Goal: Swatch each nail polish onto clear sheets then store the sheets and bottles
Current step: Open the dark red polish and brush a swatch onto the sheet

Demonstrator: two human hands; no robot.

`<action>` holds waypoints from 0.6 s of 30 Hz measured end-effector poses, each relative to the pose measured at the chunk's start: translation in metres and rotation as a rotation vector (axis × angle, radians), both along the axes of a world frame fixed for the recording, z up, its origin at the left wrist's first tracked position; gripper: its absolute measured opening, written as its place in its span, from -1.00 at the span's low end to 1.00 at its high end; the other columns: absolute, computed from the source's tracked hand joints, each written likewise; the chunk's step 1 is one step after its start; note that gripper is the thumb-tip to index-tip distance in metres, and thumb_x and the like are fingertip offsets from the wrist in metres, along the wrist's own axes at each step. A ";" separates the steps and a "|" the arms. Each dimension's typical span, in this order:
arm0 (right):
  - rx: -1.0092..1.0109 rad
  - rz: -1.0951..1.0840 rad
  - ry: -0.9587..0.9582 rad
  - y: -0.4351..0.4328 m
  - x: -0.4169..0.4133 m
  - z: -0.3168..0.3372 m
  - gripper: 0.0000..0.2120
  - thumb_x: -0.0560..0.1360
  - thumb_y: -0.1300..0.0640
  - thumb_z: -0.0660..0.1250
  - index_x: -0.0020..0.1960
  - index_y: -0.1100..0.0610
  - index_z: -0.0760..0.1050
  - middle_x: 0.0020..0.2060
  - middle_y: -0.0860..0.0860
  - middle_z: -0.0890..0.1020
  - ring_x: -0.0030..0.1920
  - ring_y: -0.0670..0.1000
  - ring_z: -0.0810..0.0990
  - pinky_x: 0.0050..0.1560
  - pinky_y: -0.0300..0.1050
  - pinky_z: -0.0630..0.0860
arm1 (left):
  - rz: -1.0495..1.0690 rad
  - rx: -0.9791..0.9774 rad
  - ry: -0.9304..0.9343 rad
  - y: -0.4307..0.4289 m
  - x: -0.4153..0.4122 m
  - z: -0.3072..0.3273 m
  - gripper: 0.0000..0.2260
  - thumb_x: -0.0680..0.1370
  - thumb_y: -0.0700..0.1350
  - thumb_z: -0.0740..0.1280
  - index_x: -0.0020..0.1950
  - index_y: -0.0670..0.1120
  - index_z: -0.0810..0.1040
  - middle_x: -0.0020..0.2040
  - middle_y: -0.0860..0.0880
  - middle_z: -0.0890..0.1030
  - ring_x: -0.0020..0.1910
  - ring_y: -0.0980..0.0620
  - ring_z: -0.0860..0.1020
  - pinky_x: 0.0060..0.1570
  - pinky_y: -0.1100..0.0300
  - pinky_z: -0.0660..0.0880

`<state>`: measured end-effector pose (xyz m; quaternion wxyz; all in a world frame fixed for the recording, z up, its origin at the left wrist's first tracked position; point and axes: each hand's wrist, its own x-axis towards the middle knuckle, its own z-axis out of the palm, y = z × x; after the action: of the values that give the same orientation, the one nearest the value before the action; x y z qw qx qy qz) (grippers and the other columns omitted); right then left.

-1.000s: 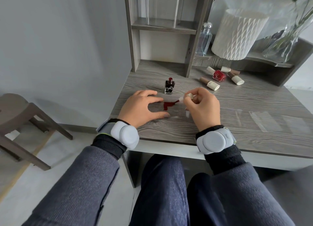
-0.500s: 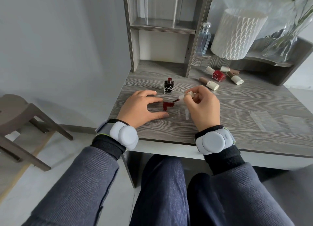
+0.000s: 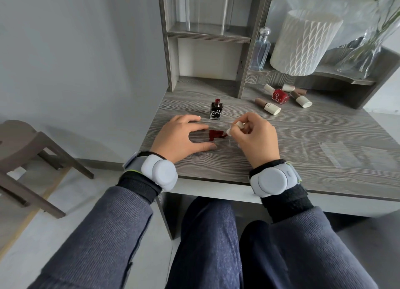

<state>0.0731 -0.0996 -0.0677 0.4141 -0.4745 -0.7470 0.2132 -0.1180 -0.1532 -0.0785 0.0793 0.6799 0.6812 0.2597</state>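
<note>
My left hand (image 3: pixel 179 137) rests with loose fingers on the gray wood desk (image 3: pixel 324 126). My right hand (image 3: pixel 257 137) pinches the polish brush (image 3: pixel 234 127). 1 brown stool (image 3: pixel 21 137) stands by the gray wall (image 3: pixel 75 50).

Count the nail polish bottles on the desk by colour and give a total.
dark red bottle: 1 (open, upright; its brush cap is in the right hand)
bright red bottle: 1 (capped, lying)
brown-nude bottles: 3 (capped, lying)
Total: 5
</note>
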 end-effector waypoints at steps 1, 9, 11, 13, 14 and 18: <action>0.003 -0.010 0.022 0.000 0.000 0.001 -0.84 0.38 -0.01 0.24 -0.21 0.06 0.53 -0.47 -0.10 0.46 -0.28 0.09 0.50 -0.15 0.12 0.50 | -0.001 0.001 0.000 0.000 0.000 0.000 -0.30 0.23 0.49 0.20 0.26 0.17 0.54 0.36 0.15 0.41 0.37 0.09 0.28 0.38 0.08 0.22; 0.027 0.076 0.064 -0.004 -0.002 0.004 -0.79 0.41 -0.09 0.26 -0.18 0.02 0.55 -0.40 -0.09 0.54 -0.24 0.08 0.51 -0.19 0.03 0.47 | 0.005 0.002 -0.018 0.000 0.000 -0.001 -0.30 0.22 0.49 0.21 0.25 0.18 0.54 0.36 0.17 0.41 0.37 0.11 0.27 0.38 0.10 0.22; 0.019 0.097 0.030 -0.004 -0.002 0.003 -0.80 0.42 -0.09 0.28 -0.17 0.02 0.56 -0.40 -0.09 0.55 -0.24 0.08 0.52 -0.17 0.06 0.49 | 0.005 0.004 -0.020 0.000 0.000 -0.001 -0.31 0.22 0.48 0.22 0.25 0.18 0.54 0.36 0.17 0.42 0.37 0.11 0.27 0.38 0.10 0.22; 0.024 0.087 -0.005 -0.002 -0.002 0.002 -0.86 0.44 -0.02 0.32 -0.17 0.04 0.56 -0.41 -0.09 0.53 -0.23 0.09 0.52 -0.12 0.14 0.51 | 0.004 0.009 -0.021 0.000 0.000 -0.001 -0.32 0.23 0.48 0.23 0.25 0.18 0.54 0.35 0.18 0.42 0.37 0.11 0.27 0.37 0.10 0.23; 0.026 0.074 -0.019 -0.001 -0.001 0.001 -0.88 0.44 0.01 0.34 -0.17 0.05 0.56 -0.42 -0.09 0.51 -0.23 0.09 0.52 -0.10 0.17 0.51 | 0.004 0.008 -0.020 0.000 0.000 -0.001 -0.32 0.24 0.47 0.24 0.25 0.18 0.54 0.36 0.18 0.41 0.37 0.11 0.27 0.37 0.10 0.22; 0.024 0.005 -0.005 0.000 0.000 0.000 -0.89 0.40 0.03 0.30 -0.19 0.06 0.53 -0.46 -0.10 0.46 -0.26 0.11 0.51 -0.11 0.17 0.52 | 0.004 -0.001 -0.018 0.000 0.000 -0.001 -0.34 0.25 0.46 0.25 0.26 0.18 0.53 0.36 0.18 0.41 0.37 0.11 0.26 0.37 0.10 0.21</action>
<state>0.0730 -0.0995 -0.0675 0.4174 -0.4682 -0.7517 0.2038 -0.1176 -0.1533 -0.0795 0.0850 0.6764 0.6817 0.2656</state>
